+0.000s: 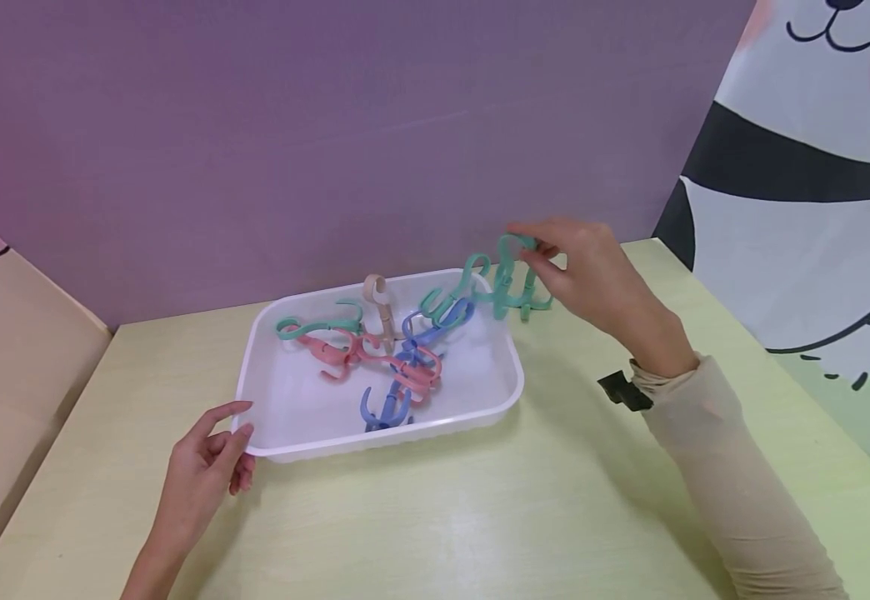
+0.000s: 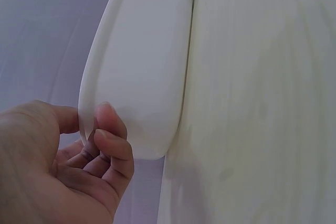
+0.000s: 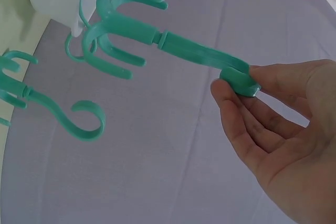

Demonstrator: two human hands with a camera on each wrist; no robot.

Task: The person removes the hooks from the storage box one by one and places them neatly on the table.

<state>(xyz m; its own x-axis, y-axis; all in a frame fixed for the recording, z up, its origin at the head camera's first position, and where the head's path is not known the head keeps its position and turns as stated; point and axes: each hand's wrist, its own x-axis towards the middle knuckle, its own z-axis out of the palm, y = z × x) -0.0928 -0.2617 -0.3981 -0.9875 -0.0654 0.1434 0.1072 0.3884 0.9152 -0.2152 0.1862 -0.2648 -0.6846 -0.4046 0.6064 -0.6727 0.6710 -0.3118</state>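
My left hand [image 1: 198,467] pinches the rim of a white plastic tray [image 1: 307,448] at its front left corner. In the left wrist view, thumb and fingers lie on either side of the rim [image 2: 88,93]. My right hand [image 1: 592,271] pinches a green clawed hanger hook [image 3: 194,51] by its curled top, with its prongs hanging down by the tray's back right corner. A second green hanger hook [image 3: 58,109] stands on the table beside the tray. Another green hook [image 1: 453,292] leans at that same corner, partly inside the tray.
Inside the tray lie several more hanger hooks: pink [image 1: 337,354], blue [image 1: 390,404], beige [image 1: 382,312] and green [image 1: 318,327]. The pale wooden table [image 1: 405,533] meets a purple cloth wall [image 1: 292,150] behind. A panda-printed wall [image 1: 802,267] rises at the right.
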